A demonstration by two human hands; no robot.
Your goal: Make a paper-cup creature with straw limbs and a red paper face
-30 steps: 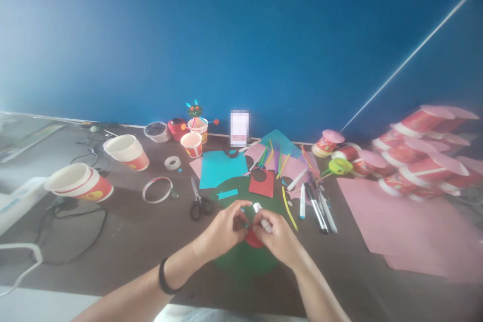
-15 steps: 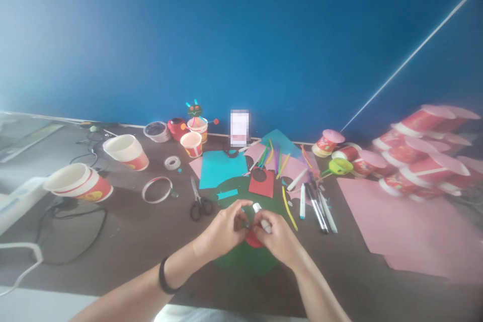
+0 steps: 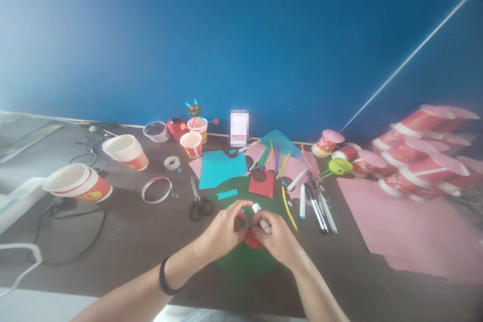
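Note:
Both hands meet over the green paper [image 3: 245,261] at the middle of the table. In the curled fingers of my right hand [image 3: 281,236] lies a white capped tube [image 3: 257,208], its cap pointing away from me. My left hand [image 3: 224,229] is closed in a pinch, thumb against fingers. Whatever sits between those fingertips is small and mostly hidden. Directly under the fingertips is a red rounded piece of paper [image 3: 253,240], partly covered by both hands. Beyond them lies a red paper square with a round hole [image 3: 261,188].
Black-handled scissors [image 3: 196,204] lie left of my hands, near a roll of tape [image 3: 156,190] and paper cups [image 3: 81,183]. Several markers [image 3: 317,206] and yellow pipe cleaners [image 3: 289,209] are to the right. Pink sheets [image 3: 411,226] and stacked cups [image 3: 422,151] occupy the far right.
Almost nothing differs. The white tube in my right hand has tilted or shifted very slightly to the left; both hands keep their places.

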